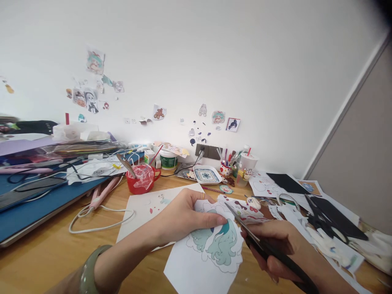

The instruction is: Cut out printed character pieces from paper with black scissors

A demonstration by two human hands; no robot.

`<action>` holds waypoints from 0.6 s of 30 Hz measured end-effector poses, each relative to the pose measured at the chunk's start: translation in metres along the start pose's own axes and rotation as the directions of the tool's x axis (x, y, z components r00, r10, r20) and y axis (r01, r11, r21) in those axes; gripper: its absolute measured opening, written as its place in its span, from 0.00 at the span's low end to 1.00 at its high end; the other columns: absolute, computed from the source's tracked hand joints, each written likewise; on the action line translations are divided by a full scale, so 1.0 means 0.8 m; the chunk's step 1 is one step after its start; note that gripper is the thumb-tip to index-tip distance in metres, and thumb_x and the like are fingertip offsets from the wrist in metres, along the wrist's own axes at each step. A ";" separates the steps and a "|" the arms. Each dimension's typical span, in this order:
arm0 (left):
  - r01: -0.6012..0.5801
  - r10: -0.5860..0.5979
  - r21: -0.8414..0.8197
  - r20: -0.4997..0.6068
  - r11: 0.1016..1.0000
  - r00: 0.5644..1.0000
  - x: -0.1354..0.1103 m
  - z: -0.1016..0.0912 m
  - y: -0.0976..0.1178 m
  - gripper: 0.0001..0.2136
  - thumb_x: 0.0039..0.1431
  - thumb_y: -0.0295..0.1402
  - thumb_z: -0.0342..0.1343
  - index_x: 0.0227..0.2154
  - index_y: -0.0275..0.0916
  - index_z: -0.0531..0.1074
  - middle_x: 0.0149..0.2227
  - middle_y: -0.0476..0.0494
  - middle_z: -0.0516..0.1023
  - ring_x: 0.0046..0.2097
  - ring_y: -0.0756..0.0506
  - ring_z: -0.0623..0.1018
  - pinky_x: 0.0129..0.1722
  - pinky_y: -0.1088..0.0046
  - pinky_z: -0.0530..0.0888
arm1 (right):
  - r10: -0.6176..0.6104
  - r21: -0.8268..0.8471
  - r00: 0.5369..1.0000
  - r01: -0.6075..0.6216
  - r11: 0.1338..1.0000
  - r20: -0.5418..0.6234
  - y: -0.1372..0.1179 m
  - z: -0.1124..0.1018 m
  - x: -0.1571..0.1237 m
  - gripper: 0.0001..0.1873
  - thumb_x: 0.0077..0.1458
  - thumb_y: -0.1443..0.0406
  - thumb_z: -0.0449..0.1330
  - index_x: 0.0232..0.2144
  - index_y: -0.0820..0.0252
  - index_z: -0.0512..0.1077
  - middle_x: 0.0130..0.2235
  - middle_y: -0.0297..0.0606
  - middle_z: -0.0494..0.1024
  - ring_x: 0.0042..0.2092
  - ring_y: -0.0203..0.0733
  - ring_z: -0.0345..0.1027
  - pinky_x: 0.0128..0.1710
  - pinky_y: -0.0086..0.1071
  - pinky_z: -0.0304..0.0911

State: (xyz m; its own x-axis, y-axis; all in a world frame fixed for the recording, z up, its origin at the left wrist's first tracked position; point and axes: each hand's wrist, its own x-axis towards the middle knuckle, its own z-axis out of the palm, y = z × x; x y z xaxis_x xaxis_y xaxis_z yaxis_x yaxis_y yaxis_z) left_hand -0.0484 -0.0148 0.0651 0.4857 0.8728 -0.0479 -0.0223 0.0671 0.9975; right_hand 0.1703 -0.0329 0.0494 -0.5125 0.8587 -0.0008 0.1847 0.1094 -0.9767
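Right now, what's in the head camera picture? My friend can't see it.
A left hand holds a paper sheet printed with a teal cartoon while the right hand works black scissors at its edge. A red cup and paper scraps sit on the wooden desk.

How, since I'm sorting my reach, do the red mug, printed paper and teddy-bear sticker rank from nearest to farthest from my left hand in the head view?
1. Printed paper, held by the left hand.
2. Red mug, on the desk behind, leftward.
3. Teddy-bear sticker, up on the back wall.
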 end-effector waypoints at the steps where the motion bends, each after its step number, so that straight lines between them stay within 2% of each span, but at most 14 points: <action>1: -0.002 0.002 -0.001 0.002 1.000 1.000 0.000 0.000 0.000 0.10 0.40 0.36 0.62 0.24 0.34 0.74 0.21 0.47 0.76 0.19 0.53 0.72 0.18 0.82 0.66 | 0.008 -0.003 1.000 -0.008 1.000 -0.002 0.000 0.000 0.000 0.31 0.30 0.43 0.64 0.31 0.60 0.76 0.15 0.27 0.61 0.15 0.28 0.51 0.13 0.22 0.51; 9: -0.004 0.006 -0.042 0.049 0.999 0.999 0.004 -0.005 -0.004 0.09 0.40 0.34 0.63 0.24 0.34 0.75 0.22 0.47 0.77 0.21 0.52 0.73 0.20 0.81 0.69 | 0.006 0.035 1.000 -0.005 0.999 -0.027 -0.002 0.003 0.001 0.31 0.29 0.44 0.65 0.30 0.62 0.76 0.15 0.27 0.61 0.15 0.28 0.52 0.12 0.23 0.53; 14: -0.027 0.046 -0.201 0.094 0.979 0.995 0.010 -0.005 -0.017 0.11 0.37 0.29 0.65 0.28 0.32 0.75 0.29 0.41 0.79 0.30 0.46 0.77 0.32 0.73 0.73 | -0.011 0.014 0.998 0.012 1.000 -0.069 0.003 0.006 0.006 0.28 0.31 0.46 0.64 0.28 0.62 0.74 0.17 0.28 0.62 0.16 0.29 0.53 0.13 0.24 0.57; 18: -0.032 0.036 -0.325 0.008 0.945 0.999 0.012 0.001 -0.023 0.13 0.40 0.29 0.63 0.32 0.30 0.74 0.30 0.37 0.79 0.32 0.44 0.77 0.34 0.71 0.72 | 0.019 0.029 0.994 -0.016 0.999 -0.111 0.004 0.008 0.009 0.27 0.33 0.48 0.65 0.31 0.63 0.72 0.17 0.27 0.63 0.16 0.29 0.53 0.14 0.25 0.58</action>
State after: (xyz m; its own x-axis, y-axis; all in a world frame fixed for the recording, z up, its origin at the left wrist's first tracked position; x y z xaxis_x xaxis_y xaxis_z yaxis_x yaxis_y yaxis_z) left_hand -0.0427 -0.0083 0.0461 0.4916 0.8707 -0.0111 -0.3201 0.1926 0.9276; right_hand 0.1616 -0.0294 0.0447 -0.4125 0.9109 0.0046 0.1681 0.0811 -0.9824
